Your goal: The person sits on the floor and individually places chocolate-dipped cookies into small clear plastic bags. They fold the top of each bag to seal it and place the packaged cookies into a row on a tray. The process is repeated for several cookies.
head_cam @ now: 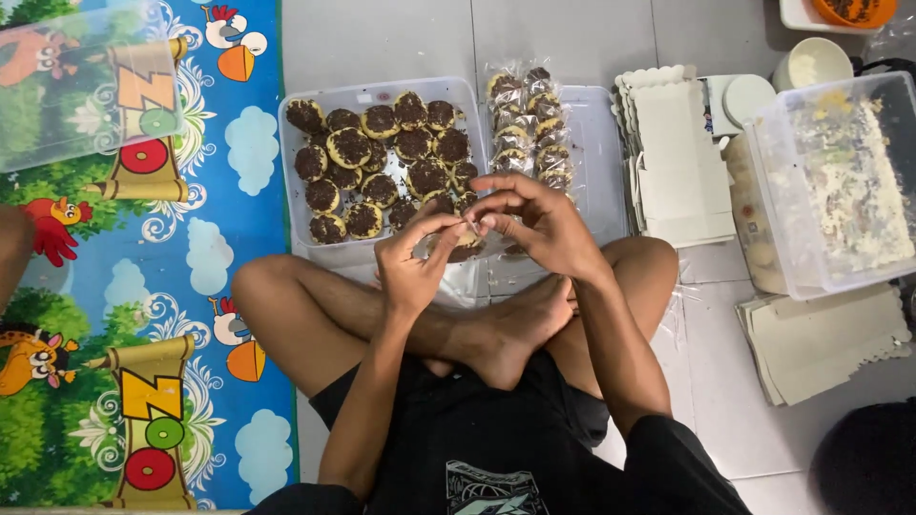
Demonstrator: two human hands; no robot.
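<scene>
I sit cross-legged on a tiled floor. My left hand (412,259) and my right hand (536,221) meet in front of me, fingertips pinching a small clear plastic wrapper with a cookie (465,242) in it. Just beyond my hands a clear plastic tray (373,94) holds several round yellow cookies with dark chocolate tops (380,154). To its right lies a clear lid (599,153) with several wrapped cookies (530,122) stacked in rows on it.
A colourful play mat (143,286) covers the floor at left, with a clear container (86,86) on it. At right stand a stack of flat cream cardboard boxes (673,153), more sheets (825,339), a large clear tub (840,181) and a cream bowl (811,62).
</scene>
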